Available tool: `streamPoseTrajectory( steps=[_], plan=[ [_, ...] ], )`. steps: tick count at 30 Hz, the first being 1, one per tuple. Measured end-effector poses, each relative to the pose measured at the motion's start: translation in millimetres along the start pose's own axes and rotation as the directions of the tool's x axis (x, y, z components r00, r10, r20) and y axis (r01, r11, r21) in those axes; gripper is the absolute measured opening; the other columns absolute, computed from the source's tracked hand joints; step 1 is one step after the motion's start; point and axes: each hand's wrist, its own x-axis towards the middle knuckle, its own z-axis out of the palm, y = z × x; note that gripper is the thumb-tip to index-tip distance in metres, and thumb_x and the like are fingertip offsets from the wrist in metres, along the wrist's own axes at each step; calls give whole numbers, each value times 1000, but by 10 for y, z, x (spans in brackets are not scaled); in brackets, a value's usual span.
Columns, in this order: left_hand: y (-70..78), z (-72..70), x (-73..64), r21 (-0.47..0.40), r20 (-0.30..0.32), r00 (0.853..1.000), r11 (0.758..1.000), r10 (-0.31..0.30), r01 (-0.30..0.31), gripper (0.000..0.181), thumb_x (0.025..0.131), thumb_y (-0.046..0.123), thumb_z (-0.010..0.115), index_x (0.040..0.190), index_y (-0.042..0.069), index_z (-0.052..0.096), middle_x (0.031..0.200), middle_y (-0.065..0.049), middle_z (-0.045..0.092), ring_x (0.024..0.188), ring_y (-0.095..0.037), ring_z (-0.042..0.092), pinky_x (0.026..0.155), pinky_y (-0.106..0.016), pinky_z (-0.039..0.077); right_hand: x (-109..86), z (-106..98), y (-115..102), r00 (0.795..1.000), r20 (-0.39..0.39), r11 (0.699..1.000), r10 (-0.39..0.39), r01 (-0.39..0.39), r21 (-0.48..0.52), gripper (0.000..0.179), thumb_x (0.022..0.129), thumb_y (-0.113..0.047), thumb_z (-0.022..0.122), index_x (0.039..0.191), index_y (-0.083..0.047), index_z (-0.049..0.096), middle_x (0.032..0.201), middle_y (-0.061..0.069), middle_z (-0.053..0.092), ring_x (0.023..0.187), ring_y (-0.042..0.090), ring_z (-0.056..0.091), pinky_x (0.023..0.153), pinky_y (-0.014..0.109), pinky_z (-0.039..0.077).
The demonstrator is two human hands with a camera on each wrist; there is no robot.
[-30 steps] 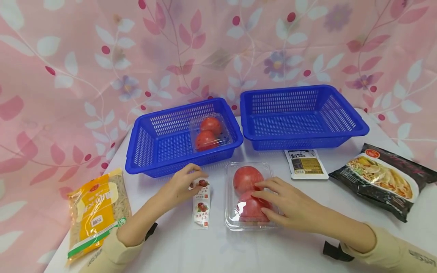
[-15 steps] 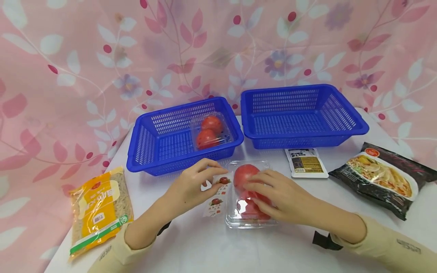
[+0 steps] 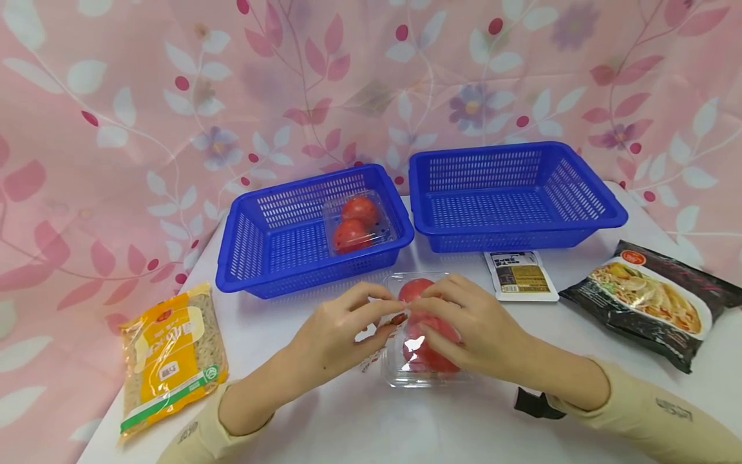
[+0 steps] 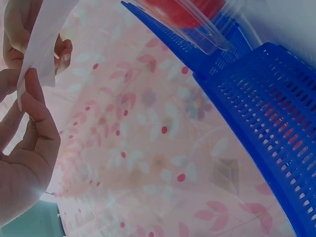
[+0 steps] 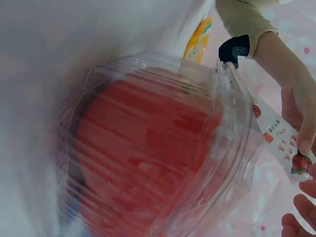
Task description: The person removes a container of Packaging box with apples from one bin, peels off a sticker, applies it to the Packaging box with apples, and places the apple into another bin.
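Head view: a left hand (image 3: 342, 328) pinches a sticker strip (image 3: 398, 319) by the tomato box (image 3: 426, 379) on the desk (image 3: 348, 428), seemingly lifted so the right hand (image 3: 484, 322), its grip unclear, can reach it.

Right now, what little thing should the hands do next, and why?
Maybe the right hand should get a firm pinch on the end of the printed strip nearest to it. The left hand pinches the strip, and the right fingertips are close by, above the clear box. I can't tell whether they grip it.
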Motion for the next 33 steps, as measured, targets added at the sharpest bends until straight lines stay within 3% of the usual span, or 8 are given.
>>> streamPoseTrajectory(
  steps=[10,23,28,33],
  plan=[
    [38,25,1,4,-29,999,1000,22,-21,34,73,2,74,106,8,66,97,-3,59,77,-11,61,68,-11,47,57,36,-31,998,-52,998,-40,43,41,20,90,-23,53,85,-8,66,89,0,58,83,14,54,74,23,48],
    [22,49,-43,39,-18,998,998,-52,53,30,71,5,73,99,12,66,99,-1,61,67,-7,58,62,-9,45,130,60,-67,985,-84,988,-151,147,-49,18,88,-18,54,80,-8,66,88,4,58,78,18,54,69,30,51],
    [-3,53,-78,50,-7,997,996,-78,79,28,72,7,73,97,15,67,96,0,62,64,-5,56,58,-10,44,142,43,-76,986,-84,989,-147,144,-45,19,89,-19,52,80,-8,65,87,4,58,78,18,54,69,30,50],
    [-40,54,-116,0,40,986,987,-163,163,29,72,5,74,99,13,67,99,-3,56,63,-5,55,57,-8,44,145,4,-90,990,-79,993,-118,115,-34,21,90,-22,51,81,-9,65,89,3,58,81,17,55,70,29,50]
  ],
)
